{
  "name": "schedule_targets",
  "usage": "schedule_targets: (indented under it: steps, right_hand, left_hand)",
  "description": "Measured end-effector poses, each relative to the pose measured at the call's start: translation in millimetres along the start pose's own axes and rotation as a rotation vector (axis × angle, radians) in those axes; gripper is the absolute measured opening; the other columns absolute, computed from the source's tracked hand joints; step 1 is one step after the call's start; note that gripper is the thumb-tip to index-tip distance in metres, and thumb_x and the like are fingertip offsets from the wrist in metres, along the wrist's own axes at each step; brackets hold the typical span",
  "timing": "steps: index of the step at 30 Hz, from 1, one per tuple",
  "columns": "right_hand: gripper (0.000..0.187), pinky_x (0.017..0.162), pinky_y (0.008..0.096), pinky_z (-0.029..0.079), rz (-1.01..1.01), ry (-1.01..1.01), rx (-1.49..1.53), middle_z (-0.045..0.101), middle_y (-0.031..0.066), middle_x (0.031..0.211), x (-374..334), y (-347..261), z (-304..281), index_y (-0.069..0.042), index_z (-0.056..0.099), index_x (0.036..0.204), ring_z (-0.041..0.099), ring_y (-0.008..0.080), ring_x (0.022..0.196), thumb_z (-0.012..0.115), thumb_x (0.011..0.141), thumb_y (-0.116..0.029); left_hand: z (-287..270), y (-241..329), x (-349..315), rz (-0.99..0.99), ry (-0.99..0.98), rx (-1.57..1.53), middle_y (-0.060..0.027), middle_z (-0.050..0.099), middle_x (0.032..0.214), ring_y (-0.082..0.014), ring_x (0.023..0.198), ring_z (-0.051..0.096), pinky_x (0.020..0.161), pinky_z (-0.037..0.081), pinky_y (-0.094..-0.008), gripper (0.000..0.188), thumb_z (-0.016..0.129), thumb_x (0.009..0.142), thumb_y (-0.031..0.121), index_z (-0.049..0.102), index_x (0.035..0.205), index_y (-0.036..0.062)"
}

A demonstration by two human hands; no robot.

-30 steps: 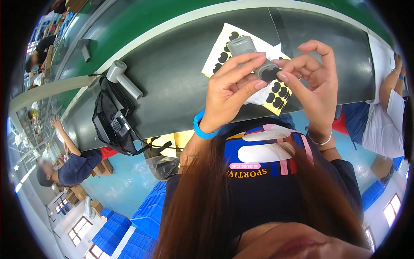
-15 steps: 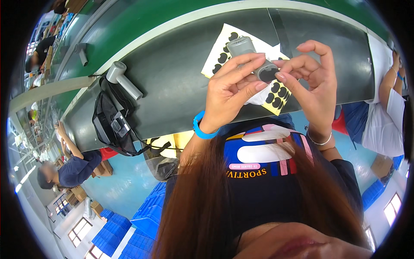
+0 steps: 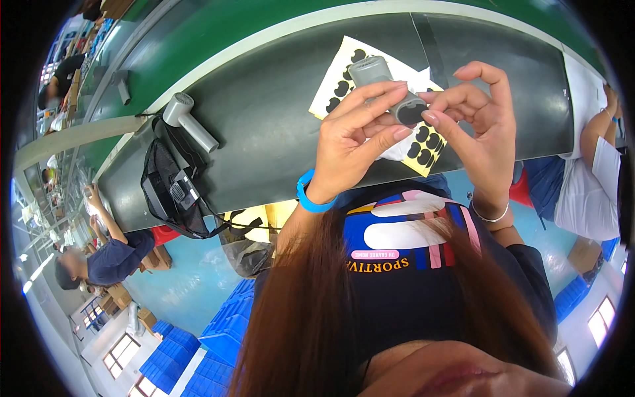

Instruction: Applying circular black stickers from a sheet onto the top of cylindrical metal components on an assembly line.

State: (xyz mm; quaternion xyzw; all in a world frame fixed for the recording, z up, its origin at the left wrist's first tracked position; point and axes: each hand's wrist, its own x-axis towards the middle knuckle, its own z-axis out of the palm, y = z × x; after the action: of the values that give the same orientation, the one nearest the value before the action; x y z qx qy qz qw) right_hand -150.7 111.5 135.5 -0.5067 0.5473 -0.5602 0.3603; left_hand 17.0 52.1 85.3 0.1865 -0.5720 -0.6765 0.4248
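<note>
A grey hair dryer (image 3: 372, 69) is gripped in my left hand (image 3: 354, 139), the fingers wrapped round it. The end turned toward me carries a dark oval sticker (image 3: 410, 112). My right hand (image 3: 477, 119) touches that sticker's edge with thumb and forefinger pinched together, its other fingers curled loosely. Beneath both hands lie pale sheets of black stickers (image 3: 336, 78); the hands and the dryer hide part of them. Some white paper (image 3: 399, 151) shows below my left thumb.
To the left on the dark belt (image 3: 264, 99) rest another grey hair dryer (image 3: 190, 124) and a black mesh bag (image 3: 173, 186) with straps. A person in dark clothes (image 3: 122, 258) works at the far left, another in white (image 3: 585, 205) at the right. Blue crates (image 3: 169, 360) stand behind me.
My hands and the dryer stay almost in place. At the far left, the co-worker's raised arm has shifted slightly.
</note>
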Motion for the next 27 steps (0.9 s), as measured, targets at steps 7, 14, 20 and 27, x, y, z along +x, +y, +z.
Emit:
schedule_targets:
  steps: [7,14,20,27]
  right_hand:
    - [0.047,0.065,0.0193,0.047,-0.001,-0.001,0.014,0.066,0.0083,0.081,0.2,0.4,-0.6,-0.004,0.039,0.114,0.067,0.0181,0.092,0.069,0.079,0.005]
    - [0.047,0.065,0.0195,0.048,0.003,0.001,0.023,0.066,0.0085,0.080,-0.1,0.6,-0.2,-0.003,0.039,0.114,0.067,0.0179,0.092,0.069,0.079,0.005]
    - [0.047,0.065,0.0195,0.048,-0.009,0.000,0.004,0.065,0.0082,0.080,-0.1,-0.2,-0.2,-0.003,0.039,0.114,0.067,0.0179,0.092,0.069,0.079,0.005]
    - [0.047,0.064,0.0200,0.048,-0.001,0.013,-0.010,0.065,0.0080,0.079,-0.7,-1.4,0.5,-0.003,0.039,0.114,0.067,0.0179,0.091,0.069,0.079,0.004]
  left_hand:
    - [-0.5,-0.7,0.2,0.008,-0.002,0.008,-0.0156,0.049,0.128,-0.0182,0.095,0.063,0.083,0.056,-0.0283,0.043,0.064,0.082,-0.008,0.056,0.124,-0.0032]
    - [-0.1,-1.5,-0.1,0.001,-0.001,0.000,-0.0154,0.049,0.128,-0.0182,0.095,0.063,0.083,0.056,-0.0284,0.043,0.065,0.082,-0.007,0.056,0.124,-0.0032]
    - [-0.7,0.3,-0.3,-0.016,-0.001,0.008,-0.0151,0.049,0.128,-0.0179,0.095,0.063,0.083,0.055,-0.0281,0.043,0.065,0.082,-0.008,0.057,0.124,-0.0030]
    - [-0.7,2.9,-0.5,-0.020,-0.001,0.050,-0.0147,0.050,0.128,-0.0168,0.094,0.062,0.083,0.055,-0.0273,0.042,0.064,0.082,-0.007,0.057,0.123,-0.0028]
